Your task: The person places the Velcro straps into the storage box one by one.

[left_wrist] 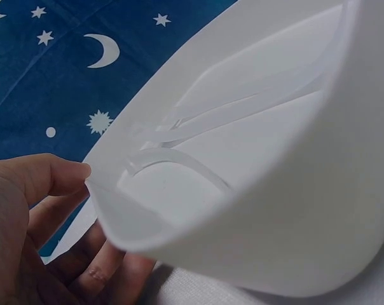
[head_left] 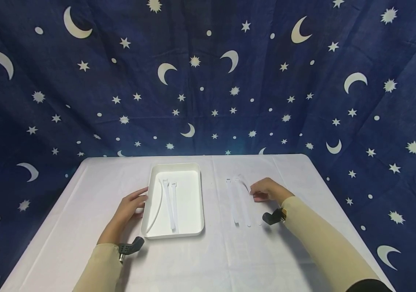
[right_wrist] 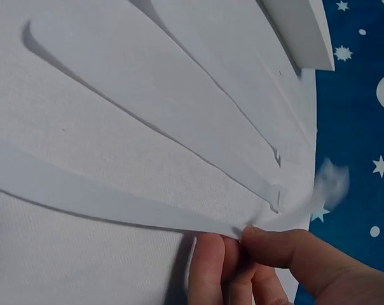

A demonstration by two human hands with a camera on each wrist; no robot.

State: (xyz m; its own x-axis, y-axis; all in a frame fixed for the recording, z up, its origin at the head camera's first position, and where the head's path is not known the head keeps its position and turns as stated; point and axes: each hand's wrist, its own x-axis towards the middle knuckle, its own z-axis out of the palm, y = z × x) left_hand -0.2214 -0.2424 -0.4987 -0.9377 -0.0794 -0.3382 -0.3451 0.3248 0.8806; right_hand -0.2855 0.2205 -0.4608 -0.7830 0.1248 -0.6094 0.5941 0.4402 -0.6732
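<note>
Between right thumb and fingers: white strap (right_wrist: 116, 203), pinched by right hand (head_left: 266, 190).
Left hand (head_left: 129, 207): fingers spread, steadying white tray (head_left: 193, 227).
Risk: thin strap probably slips.

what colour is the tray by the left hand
White, plain, no pattern; the tray shows best in the head view.

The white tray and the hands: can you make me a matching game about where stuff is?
Things:
1. white tray
2. left hand
3. right hand
4. backdrop

Places or states:
A. pinches a white strip on the table
B. blue with moons and stars
C. holds three strips
D. touches the tray's left edge

Pairs: 1-C, 2-D, 3-A, 4-B
</note>
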